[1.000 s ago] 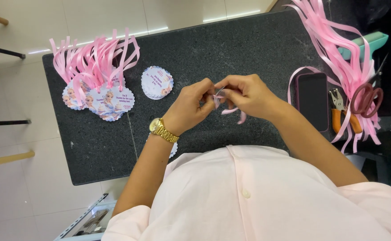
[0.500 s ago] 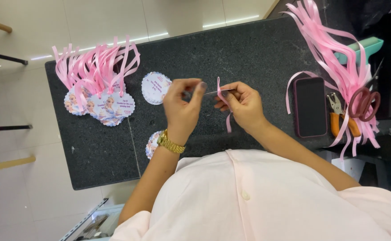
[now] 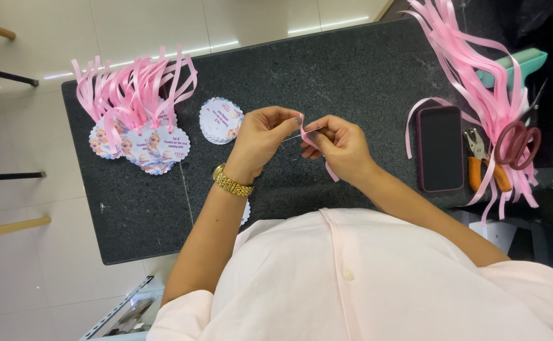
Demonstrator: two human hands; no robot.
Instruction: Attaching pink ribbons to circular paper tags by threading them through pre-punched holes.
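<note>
My left hand and my right hand meet over the dark stone counter, fingertips pinching a short pink ribbon between them. One ribbon end hangs down below my right hand. A gold watch is on my left wrist. A single round scalloped paper tag lies just left of my left hand. Further left sits a pile of round tags with pink ribbons tied on. Another tag is partly hidden under my left forearm.
A dark phone lies right of my hands, a loose ribbon curling beside it. Orange-handled pliers, red scissors and a bundle of cut pink ribbons lie at the right edge. Pale floor tiles surround the counter.
My hands have shifted slightly left and away from my body, and the ribbon is now stretched short between the fingertips. The tags and the phone have not moved.
</note>
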